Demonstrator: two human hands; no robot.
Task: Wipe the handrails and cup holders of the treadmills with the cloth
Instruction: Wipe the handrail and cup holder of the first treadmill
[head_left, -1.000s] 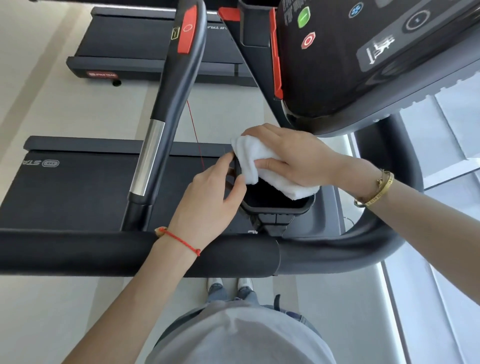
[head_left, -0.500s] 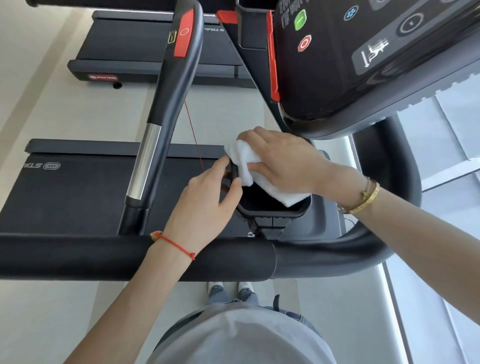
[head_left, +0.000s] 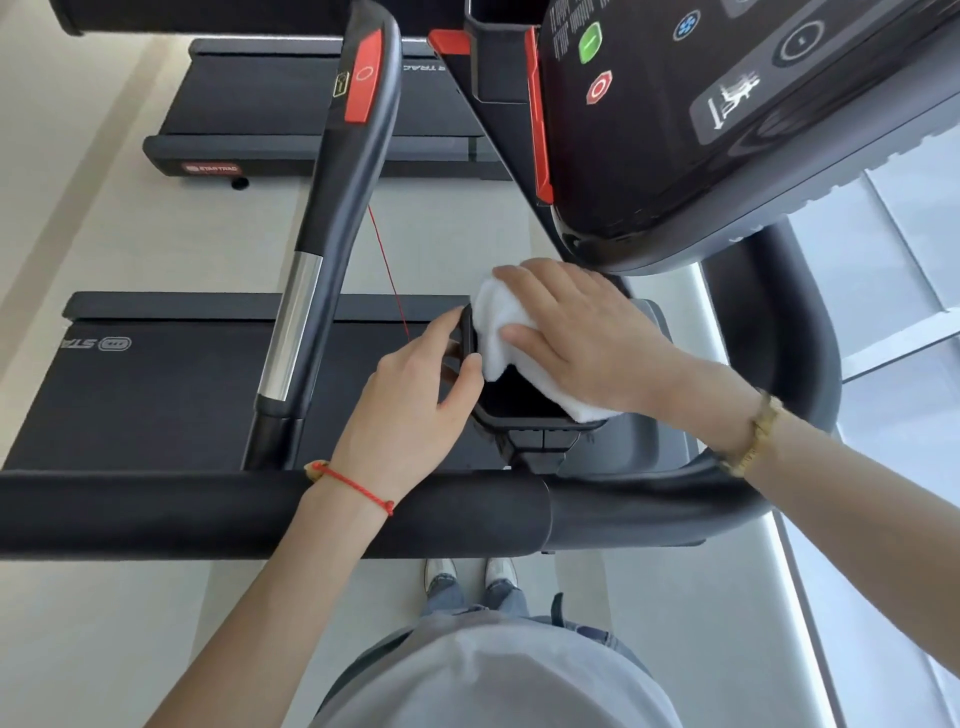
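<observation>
1. Cloth (head_left: 501, 325), white, lies over the far rim of the black cup holder (head_left: 524, 410).
2. Right hand (head_left: 582, 338) presses the cloth down with flat fingers.
3. Left hand (head_left: 410, 410) grips the cup holder's left rim.
4. Handrail (head_left: 208, 514) runs just below the cup holder.

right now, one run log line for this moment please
step: wiping cup holder | right hand: presses white cloth on rim | left hand: grips holder's left edge | handrail: untouched

A red "STAR TRAC" label (head_left: 210, 168) sits on the far treadmill's (head_left: 311, 104) end; other lettering is unreadable.
</observation>
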